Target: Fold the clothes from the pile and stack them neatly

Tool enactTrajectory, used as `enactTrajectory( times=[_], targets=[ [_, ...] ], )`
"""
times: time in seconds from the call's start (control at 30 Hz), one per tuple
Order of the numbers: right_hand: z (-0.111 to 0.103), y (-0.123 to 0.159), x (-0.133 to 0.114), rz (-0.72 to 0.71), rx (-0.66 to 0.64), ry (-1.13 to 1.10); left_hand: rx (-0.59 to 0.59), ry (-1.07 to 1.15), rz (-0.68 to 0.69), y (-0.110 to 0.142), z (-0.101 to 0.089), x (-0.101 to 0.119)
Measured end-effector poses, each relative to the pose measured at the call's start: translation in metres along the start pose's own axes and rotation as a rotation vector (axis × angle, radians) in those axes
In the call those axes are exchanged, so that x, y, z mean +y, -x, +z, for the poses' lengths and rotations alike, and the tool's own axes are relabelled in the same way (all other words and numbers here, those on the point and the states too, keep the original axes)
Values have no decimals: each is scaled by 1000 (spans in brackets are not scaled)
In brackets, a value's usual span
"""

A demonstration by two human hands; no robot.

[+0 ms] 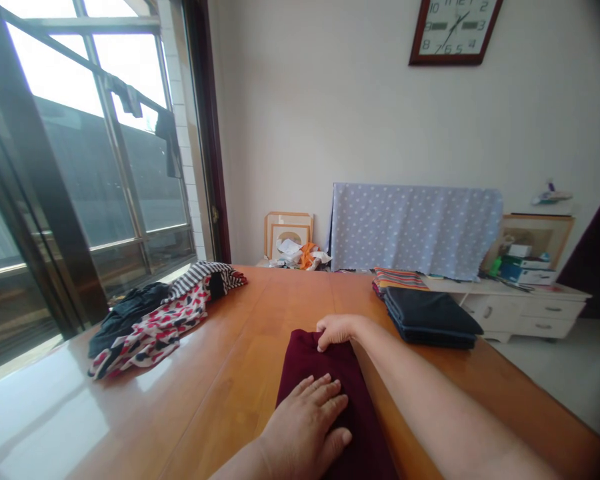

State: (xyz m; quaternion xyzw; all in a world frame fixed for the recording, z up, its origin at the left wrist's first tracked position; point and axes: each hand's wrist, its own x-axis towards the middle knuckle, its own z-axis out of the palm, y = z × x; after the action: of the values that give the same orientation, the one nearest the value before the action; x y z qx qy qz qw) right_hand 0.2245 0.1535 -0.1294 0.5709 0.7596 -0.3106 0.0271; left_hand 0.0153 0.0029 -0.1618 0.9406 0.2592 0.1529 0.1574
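Observation:
A dark red garment [353, 387], folded into a long narrow strip, lies on the wooden table [240, 373] in front of me. My left hand [307, 420] rests flat on its middle, fingers stretched out. At the strip's far end my right hand [336, 330] pinches the cloth near its right corner, thumb and fingers closed on it. The near end of the garment runs out of the bottom of the view, partly behind my left hand.
A loose heap of clothes [167, 313], striped, heart-patterned and dark, lies at the left. Folded dark clothes [430, 317] and a striped folded cloth [400, 279] sit at the far right. Beyond stand a white cabinet [535, 310] and something under a dotted blue cloth [415, 227].

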Motion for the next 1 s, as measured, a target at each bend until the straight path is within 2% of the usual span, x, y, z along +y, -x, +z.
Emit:
enactTrajectory(
  times=[0.1,0.27,0.4,0.63,0.83,1.0],
  targets=[
    [-3,15,-7,-20,43,-5,-13,-11,18,3,-3,4],
    [-9,57,-28,-100,168,10,-49,-43,36,4,-5,8],
    [-3,91,-44,-166,268,78,-55,-77,44,3,-4,10],
    [22,135,-62,-155,467,204,-74,-105,32,10,-14,23],
    [51,170,-82,-217,635,319,103,-81,-31,44,-27,41],
    [93,198,-93,-264,714,394,207,-98,-211,79,-29,35]
  ],
)
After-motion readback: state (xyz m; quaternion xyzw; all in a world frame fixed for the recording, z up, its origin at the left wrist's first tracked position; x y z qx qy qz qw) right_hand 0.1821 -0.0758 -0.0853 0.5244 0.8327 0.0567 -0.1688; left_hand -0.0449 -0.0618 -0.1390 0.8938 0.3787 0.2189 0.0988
